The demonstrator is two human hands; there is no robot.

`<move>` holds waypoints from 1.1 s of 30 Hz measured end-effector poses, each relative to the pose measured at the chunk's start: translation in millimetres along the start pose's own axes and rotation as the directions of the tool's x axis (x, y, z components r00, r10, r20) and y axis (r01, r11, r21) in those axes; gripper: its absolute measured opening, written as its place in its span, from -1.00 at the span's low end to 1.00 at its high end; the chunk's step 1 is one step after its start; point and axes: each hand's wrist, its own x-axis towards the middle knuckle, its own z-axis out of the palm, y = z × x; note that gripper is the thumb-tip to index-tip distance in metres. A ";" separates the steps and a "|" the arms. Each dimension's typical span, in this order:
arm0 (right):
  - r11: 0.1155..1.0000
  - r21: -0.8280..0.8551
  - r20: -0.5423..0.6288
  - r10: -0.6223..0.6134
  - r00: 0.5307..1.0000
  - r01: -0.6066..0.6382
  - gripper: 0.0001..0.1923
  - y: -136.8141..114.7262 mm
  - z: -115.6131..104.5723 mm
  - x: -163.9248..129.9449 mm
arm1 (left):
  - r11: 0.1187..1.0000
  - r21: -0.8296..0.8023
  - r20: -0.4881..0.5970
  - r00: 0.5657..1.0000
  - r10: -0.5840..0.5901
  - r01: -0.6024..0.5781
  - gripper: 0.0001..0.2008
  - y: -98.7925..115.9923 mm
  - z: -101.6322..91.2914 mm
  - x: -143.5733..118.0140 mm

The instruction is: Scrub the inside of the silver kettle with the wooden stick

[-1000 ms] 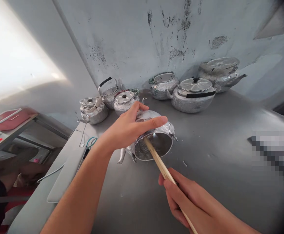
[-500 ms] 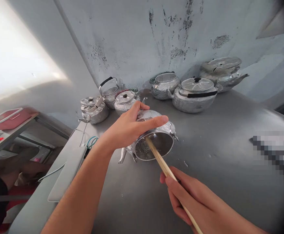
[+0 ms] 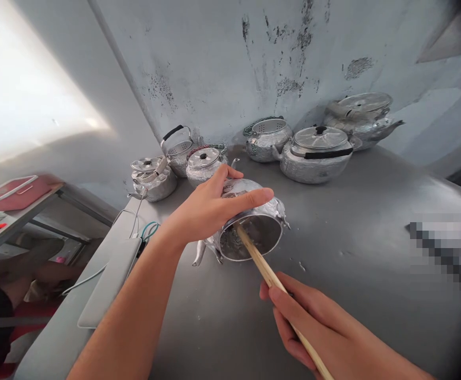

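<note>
The left hand (image 3: 210, 208) is spread over the top of a lidless metal kettle (image 3: 250, 224) lying on its side on the tabletop (image 3: 353, 264), thumb on the far side and forefinger along the rim, pinning it down. The right hand (image 3: 313, 327), just nearer the body, is closed around a wooden stick (image 3: 262, 266) whose far end reaches into the kettle's open mouth; what the tip touches inside is too dim to tell. The kettle looks thin-walled and light, stiff but easily dented, and its round polished flank would likely roll or slip, so the rim and the upper flank seem the surest hold. Beyond the left hand, a row of other kettles (image 3: 315, 153) stands against the wall (image 3: 222, 63). Left of the left forearm lie cables (image 3: 143, 229).
</note>
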 end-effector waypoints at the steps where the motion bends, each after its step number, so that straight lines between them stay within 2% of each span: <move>1: 1.000 0.004 0.002 -0.001 1.000 0.001 -0.54 -1.5 -0.5 -0.2 | 1.000 0.001 -0.003 1.000 0.003 -0.003 -0.28 -0.1 0.1 -0.2; 10: 0.997 0.065 0.006 0.042 0.999 -0.042 -0.52 -5.0 -1.6 0.2 | 1.000 0.002 0.000 1.000 -0.007 0.007 -0.27 -0.3 0.2 0.5; 14: 0.993 0.068 0.025 0.096 0.995 -0.098 -0.52 -2.5 -1.9 -0.2 | 1.000 0.006 0.003 1.000 -0.005 0.005 -0.27 0.1 0.5 0.5; 18: 0.989 0.112 0.020 0.092 0.996 -0.094 -0.53 -5.5 -1.6 0.1 | 1.000 0.015 0.001 1.000 -0.006 0.006 -0.27 0.1 0.3 0.1; 24: 0.961 0.159 0.007 0.229 0.973 -0.227 -0.52 -9.5 -0.7 -0.3 | 1.000 0.010 0.004 1.000 0.007 -0.007 -0.27 0.8 -1.0 -0.6; 28: 0.963 0.174 0.012 0.206 0.979 -0.205 -0.52 -10.4 -1.6 -0.1 | 1.000 0.006 0.000 1.000 0.012 -0.012 -0.27 1.1 -0.9 -0.3; 31: 0.954 0.174 0.009 0.246 0.969 -0.244 -0.53 -13.7 -0.5 -1.6 | 1.000 0.001 0.004 1.000 0.010 -0.010 -0.27 1.2 0.4 0.2; 33: 0.958 0.173 -0.011 0.233 0.972 -0.227 -0.53 -15.8 1.3 -3.4 | 1.000 0.001 -0.003 1.000 0.017 -0.017 -0.28 1.5 1.3 0.3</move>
